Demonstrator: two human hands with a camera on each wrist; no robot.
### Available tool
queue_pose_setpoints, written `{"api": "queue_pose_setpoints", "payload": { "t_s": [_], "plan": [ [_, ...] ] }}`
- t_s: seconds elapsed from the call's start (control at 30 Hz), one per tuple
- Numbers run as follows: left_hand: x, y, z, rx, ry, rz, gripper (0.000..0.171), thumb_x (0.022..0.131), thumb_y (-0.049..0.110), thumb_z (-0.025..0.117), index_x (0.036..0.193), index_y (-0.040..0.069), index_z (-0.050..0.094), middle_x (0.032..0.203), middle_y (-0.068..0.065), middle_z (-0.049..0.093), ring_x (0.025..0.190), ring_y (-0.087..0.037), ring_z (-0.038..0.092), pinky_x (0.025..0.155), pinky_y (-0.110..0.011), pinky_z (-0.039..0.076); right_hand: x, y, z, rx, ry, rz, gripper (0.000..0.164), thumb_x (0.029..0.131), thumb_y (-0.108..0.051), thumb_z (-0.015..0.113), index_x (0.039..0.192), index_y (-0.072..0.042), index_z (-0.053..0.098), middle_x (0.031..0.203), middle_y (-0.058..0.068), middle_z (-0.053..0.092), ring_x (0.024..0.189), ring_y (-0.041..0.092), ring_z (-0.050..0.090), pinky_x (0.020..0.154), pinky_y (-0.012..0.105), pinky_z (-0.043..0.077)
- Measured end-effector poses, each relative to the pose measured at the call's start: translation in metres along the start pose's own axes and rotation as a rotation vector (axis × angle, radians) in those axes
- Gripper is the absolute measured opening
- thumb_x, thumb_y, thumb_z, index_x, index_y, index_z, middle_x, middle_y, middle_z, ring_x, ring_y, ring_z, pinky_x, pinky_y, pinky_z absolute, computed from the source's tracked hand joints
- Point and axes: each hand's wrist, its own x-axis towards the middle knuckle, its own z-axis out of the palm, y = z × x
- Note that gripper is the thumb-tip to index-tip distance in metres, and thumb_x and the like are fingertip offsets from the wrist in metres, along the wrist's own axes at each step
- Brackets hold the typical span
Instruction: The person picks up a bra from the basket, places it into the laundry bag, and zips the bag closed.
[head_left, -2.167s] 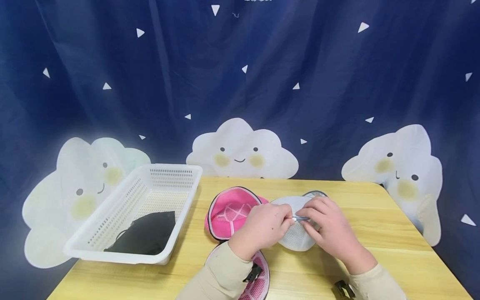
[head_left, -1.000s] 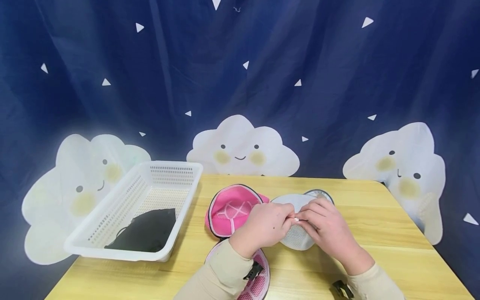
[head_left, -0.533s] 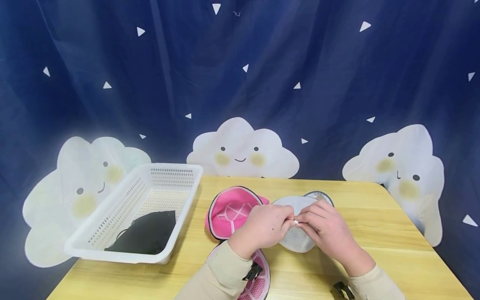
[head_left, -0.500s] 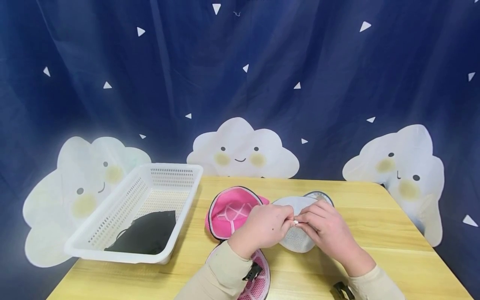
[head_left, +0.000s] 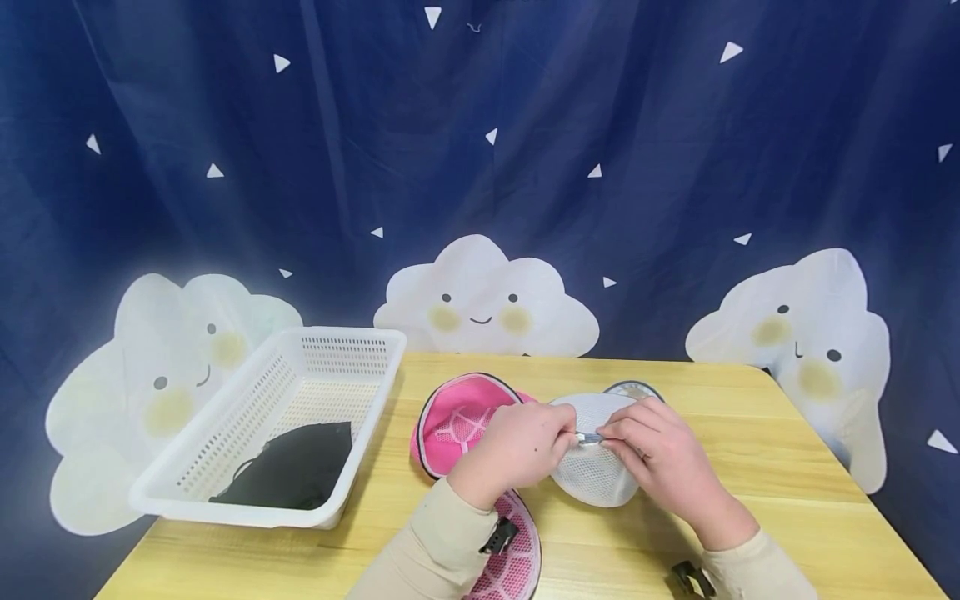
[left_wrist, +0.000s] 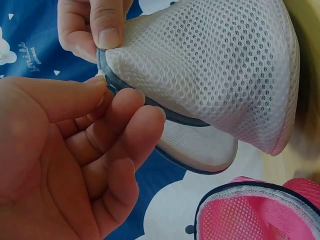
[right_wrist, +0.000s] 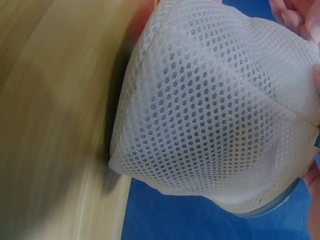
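Note:
A white mesh laundry bag [head_left: 596,482] with a grey zip stands on the table between both hands. My left hand [head_left: 517,446] pinches the small white zip pull [left_wrist: 101,75] between thumb and forefinger; its other fingers curl loosely beside the zip. Just to the right, my right hand [head_left: 663,458] pinches the grey zip tape [left_wrist: 111,72] at the bag's edge. A short length of zip shows between the two hands. Behind the bag, its flap hangs away with a grey zip edge. In the right wrist view, the mesh body [right_wrist: 200,110] fills the middle.
A pink mesh laundry bag [head_left: 450,400] lies open left of the white one, its round mesh lid [head_left: 521,554] partly under my left sleeve. Farther left, a white plastic basket [head_left: 392,354] holds a black cloth item [head_left: 300,467]. A blue curtain [head_left: 637,208] hangs behind the table.
Half a second ago the fingertips of both hands met at the zip. The left hand has since drawn a little to the left with the zip pull, uncovering grey zip between the hands.

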Motion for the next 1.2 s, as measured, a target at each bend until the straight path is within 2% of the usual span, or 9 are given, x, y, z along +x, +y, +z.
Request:
{"api": "queue_pose_setpoints", "payload": {
  "t_s": [0.3, 0.53, 0.7, 1.2],
  "plan": [
    [0.000, -0.003, -0.001, -0.005, 0.000, -0.001, 0.020, 0.098, 0.035, 0.066, 0.083, 0.026, 0.055, 0.065, 0.015, 0.048, 0.061, -0.007, 0.049, 0.053, -0.028, 0.039, -0.001, 0.001, -0.003, 0.011, 0.002, 0.043, 0.029, 0.104, -0.033, 0.057, 0.092, -0.012, 0.074, 0.094, -0.002, 0.070, 0.088, 0.022, 0.060, 0.091, 0.027, 0.040],
    [0.000, 0.001, -0.003, -0.050, -0.018, 0.011, 0.020, 0.098, 0.035, 0.066, 0.083, 0.026, 0.056, 0.064, 0.015, 0.049, 0.061, -0.008, 0.049, 0.054, -0.027, 0.039, -0.002, 0.002, -0.004, 0.005, -0.015, 0.082, 0.031, 0.105, -0.035, 0.055, 0.094, -0.013, 0.074, 0.097, -0.002, 0.069, 0.091, 0.023, 0.059, 0.096, 0.024, 0.037],
    [0.000, 0.004, -0.003, -0.046, -0.016, 0.021, 0.020, 0.098, 0.034, 0.066, 0.083, 0.026, 0.057, 0.063, 0.015, 0.048, 0.060, -0.007, 0.049, 0.054, -0.026, 0.038, -0.003, 0.002, -0.004, -0.006, -0.033, 0.105, 0.031, 0.105, -0.036, 0.054, 0.094, -0.014, 0.074, 0.099, -0.003, 0.068, 0.093, 0.022, 0.058, 0.096, 0.024, 0.036],
    [-0.001, 0.007, -0.003, -0.049, -0.030, 0.012, 0.023, 0.098, 0.035, 0.067, 0.080, 0.026, 0.055, 0.063, 0.015, 0.048, 0.061, -0.007, 0.048, 0.055, -0.027, 0.039, -0.004, 0.001, -0.003, -0.005, -0.052, 0.114, 0.032, 0.105, -0.038, 0.053, 0.094, -0.016, 0.075, 0.099, -0.005, 0.068, 0.094, 0.021, 0.058, 0.098, 0.024, 0.035]
  ]
}}
